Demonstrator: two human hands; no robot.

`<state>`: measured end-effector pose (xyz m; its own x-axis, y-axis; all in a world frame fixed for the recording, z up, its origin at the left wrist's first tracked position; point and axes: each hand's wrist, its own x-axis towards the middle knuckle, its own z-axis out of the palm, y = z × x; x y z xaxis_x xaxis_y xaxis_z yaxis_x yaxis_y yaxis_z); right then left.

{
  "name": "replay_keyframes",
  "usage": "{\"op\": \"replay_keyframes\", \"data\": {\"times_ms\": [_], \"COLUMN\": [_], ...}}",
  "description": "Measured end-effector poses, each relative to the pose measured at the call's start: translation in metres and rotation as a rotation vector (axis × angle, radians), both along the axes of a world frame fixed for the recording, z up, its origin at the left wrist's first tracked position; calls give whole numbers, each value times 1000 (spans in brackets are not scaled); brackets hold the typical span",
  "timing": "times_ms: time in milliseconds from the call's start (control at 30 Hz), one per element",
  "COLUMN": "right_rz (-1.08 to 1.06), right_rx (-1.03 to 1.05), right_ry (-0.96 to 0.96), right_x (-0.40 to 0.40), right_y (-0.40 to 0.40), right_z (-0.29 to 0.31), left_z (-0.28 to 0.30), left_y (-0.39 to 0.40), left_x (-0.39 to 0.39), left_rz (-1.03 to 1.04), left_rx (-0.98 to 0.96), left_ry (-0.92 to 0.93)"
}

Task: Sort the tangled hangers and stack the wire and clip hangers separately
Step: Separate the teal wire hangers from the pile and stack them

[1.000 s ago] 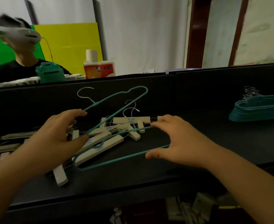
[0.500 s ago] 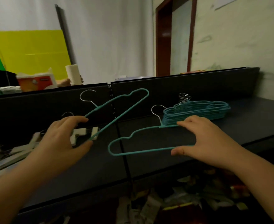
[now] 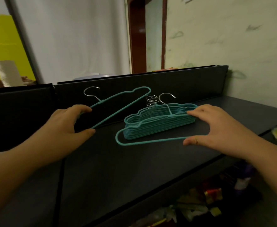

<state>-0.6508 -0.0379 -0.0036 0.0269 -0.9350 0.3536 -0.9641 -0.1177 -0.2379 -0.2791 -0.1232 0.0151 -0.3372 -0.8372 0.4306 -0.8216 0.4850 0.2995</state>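
Item: wire hanger (image 3: pixel 150 140), teal, pinched in right hand (image 3: pixel 216 128), hovering at 6 o'clock of wire stack (image 3: pixel 159 123); apparently not yet seated. Left hand (image 3: pixel 65 126) grips second hanger (image 3: pixel 118 108) at 9 o'clock. Step: stacking. Next: align hooks, lower.
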Motion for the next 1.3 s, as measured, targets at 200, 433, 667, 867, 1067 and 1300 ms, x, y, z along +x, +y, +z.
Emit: {"op": "replay_keyframes", "data": {"times_ms": [200,433,667,867,1067,1300], "right_rz": [-36,47,171,201,216,307], "right_rx": [-75,-106,-71,-42,-41,15], "right_ry": [-45,-100,-70,-35,25,67], "right_x": [-61,-118,-145,-147,-128,-76], "right_y": [-30,-75,-116,-134,-150,-177], "right_z": [6,11,9,9,15,17], "left_z": [3,0,-15,-13,-17,-17], "left_y": [-45,-74,-83,-78,-65,-53], "left_x": [-67,-142,-175,-175,-165,-135], "left_rz": [-55,-144,-101,-84,77,204], "left_rx": [52,145,253,237,180,229], "left_ry": [-89,-118,-149,-202,-143,66]}}
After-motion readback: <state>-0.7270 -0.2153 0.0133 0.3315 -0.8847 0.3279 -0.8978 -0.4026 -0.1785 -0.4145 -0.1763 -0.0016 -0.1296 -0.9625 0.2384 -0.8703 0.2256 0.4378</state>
